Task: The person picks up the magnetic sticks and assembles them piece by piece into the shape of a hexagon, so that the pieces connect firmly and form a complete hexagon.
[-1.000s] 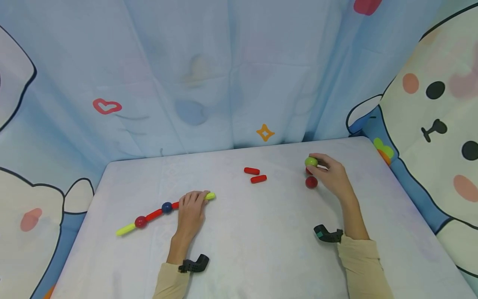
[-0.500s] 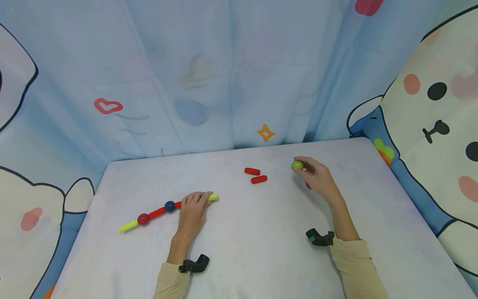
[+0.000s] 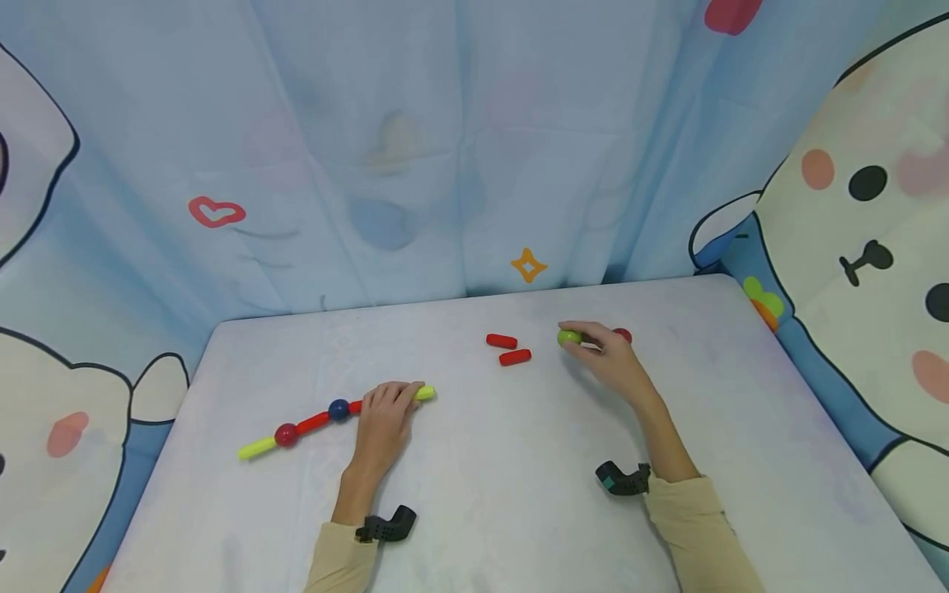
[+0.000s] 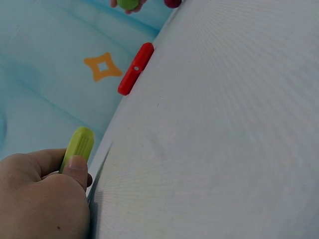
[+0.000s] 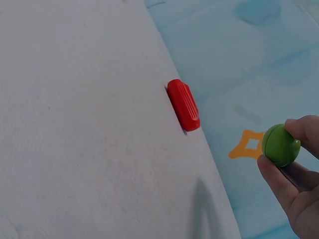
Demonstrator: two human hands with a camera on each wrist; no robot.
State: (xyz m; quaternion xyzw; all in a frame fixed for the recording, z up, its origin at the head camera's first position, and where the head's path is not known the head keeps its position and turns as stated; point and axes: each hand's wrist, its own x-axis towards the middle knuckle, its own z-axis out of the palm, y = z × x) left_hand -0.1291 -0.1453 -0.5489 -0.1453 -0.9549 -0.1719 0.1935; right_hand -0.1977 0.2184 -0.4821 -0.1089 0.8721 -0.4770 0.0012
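Red rods, two of them, are lying near the far edge of the white counter in the head view. To their right, the right hand is pinching a green ball, its grip narrowed to the ball's width; a red ball is showing partly behind that hand. Towards the counter's left edge, a rod-and-ball chain is lying aslant, the left hand covering part of it and a yellow-green rod poking out at its right end.

In the left wrist view, the left hand's grip is holding that rod snugly between thumb and finger.

In the right wrist view, thumb and fingers are holding the green ball, which is showing against the blue curtain.
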